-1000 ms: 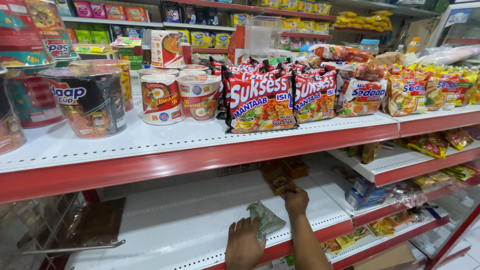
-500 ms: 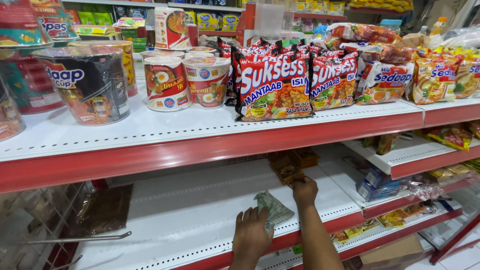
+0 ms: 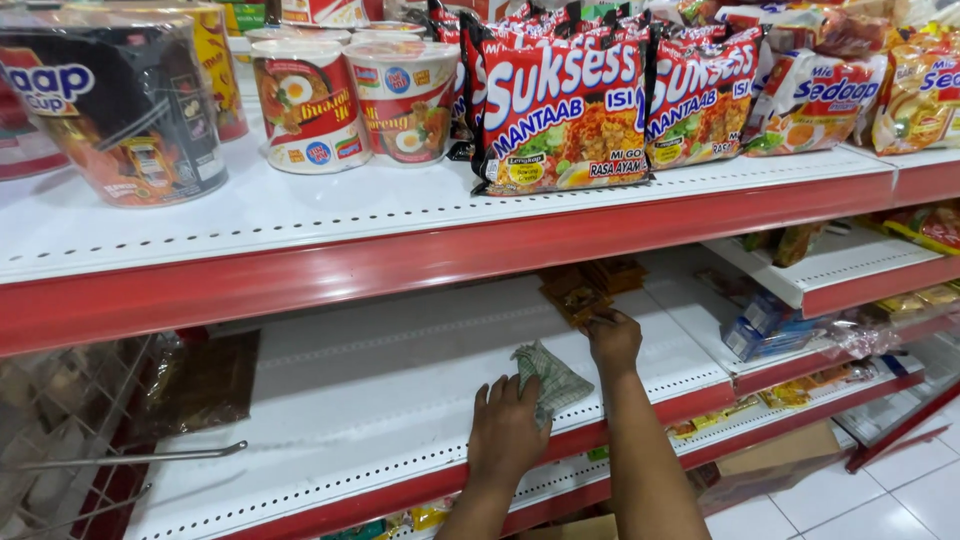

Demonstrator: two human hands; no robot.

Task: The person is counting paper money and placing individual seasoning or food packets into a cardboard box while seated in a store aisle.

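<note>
- The left hand lies flat on the near part of the white middle shelf, fingers pressed down on a crumpled green checked cloth, which sits on the shelf just right of that hand.
- The right hand reaches farther back under the red-edged top shelf, its fingers closed on a small brown packet at the front of a little stack; how firmly they pinch it cannot be told, as the fingertips are hidden.
- The brown packets sit far back in shadow, well apart from the noodle packs and noodle cups on the top shelf.
- Risk, as I judge it: pulling one packet from the stack could drag its neighbours over, since they lean loosely together.
- The forearm passes close under the top shelf edge; lifting too high could knock it.
- The cloth is only half under the hand and could slide toward the shelf lip.
</note>
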